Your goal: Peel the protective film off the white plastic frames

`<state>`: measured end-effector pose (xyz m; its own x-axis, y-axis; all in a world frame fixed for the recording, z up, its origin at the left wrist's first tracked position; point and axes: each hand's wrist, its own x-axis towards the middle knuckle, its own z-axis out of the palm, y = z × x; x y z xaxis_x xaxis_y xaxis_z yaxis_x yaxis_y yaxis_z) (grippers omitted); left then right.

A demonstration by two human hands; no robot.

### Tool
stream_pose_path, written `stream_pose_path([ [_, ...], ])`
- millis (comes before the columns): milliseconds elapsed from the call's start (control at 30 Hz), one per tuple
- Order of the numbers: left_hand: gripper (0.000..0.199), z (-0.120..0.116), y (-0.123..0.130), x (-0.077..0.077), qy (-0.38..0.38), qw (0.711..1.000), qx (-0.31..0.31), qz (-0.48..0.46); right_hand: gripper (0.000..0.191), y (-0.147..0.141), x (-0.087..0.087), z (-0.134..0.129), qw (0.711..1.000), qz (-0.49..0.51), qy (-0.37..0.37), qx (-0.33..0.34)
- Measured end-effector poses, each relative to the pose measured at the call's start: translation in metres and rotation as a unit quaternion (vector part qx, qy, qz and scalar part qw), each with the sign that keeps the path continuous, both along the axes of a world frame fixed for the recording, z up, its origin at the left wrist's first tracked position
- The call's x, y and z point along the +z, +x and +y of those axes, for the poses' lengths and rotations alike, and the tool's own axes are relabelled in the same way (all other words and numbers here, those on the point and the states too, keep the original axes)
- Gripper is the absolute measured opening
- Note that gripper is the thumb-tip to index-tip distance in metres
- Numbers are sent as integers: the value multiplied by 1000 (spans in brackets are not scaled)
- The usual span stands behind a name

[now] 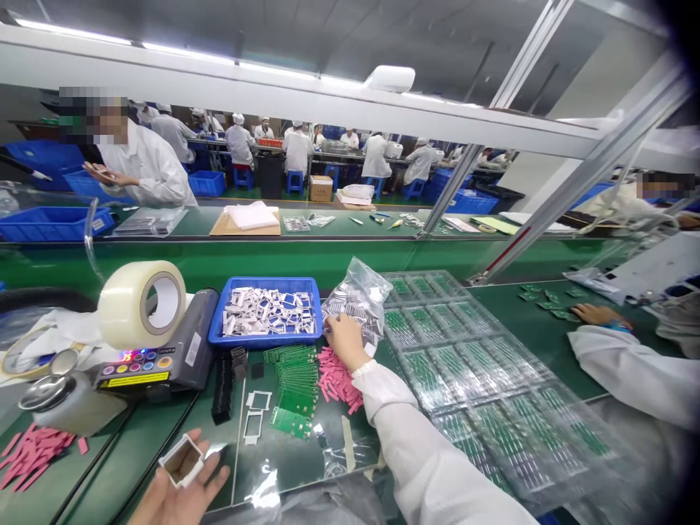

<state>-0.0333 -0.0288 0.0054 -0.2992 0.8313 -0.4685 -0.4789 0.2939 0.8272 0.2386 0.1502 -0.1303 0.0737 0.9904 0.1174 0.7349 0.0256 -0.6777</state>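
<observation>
Low at the left, my left hand (189, 498) is turned palm up and holds a white plastic frame (192, 474) with a square opening. My right hand (348, 341) reaches into the mouth of a clear plastic bag (367, 290) filled with small grey-and-white striped pieces. Its fingers are bent against those pieces, and what they pinch, if anything, is hidden. Under that wrist lies a heap of pink strips (337, 380). Beside it, green circuit boards (295, 394) overlap in a column. Two more white frames (253, 425) lie left of the boards.
A blue tray (215, 332) of white frames stands behind. At left are a tape roll (123, 302), a grey device (191, 343) with lit display, a metal-topped bottle (71, 408) and cables. Clear blister trays (437, 350) of boards fill the right. A co-worker's hand (596, 315) rests beyond them.
</observation>
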Motion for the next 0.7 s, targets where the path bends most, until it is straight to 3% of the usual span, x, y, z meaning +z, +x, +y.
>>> stream_pose_path([
  [200,43,-1,10,5,41,995,-93,-23,11,16,3,-4,988,147,51,4],
  [367,40,1,52,13,103,986,-135,0,26,22,36,-55,934,344,95,-11],
  [467,42,3,78,21,131,961,-241,24,38,4,69,-104,866,484,84,91],
  [567,44,4,93,28,151,927,-339,47,41,-19,95,-138,715,665,-4,215],
  [600,43,3,94,30,153,920,-357,53,42,-25,100,-143,681,694,-26,232],
  [700,40,0,94,35,165,909,-372,88,44,-36,106,-143,661,709,-49,243],
])
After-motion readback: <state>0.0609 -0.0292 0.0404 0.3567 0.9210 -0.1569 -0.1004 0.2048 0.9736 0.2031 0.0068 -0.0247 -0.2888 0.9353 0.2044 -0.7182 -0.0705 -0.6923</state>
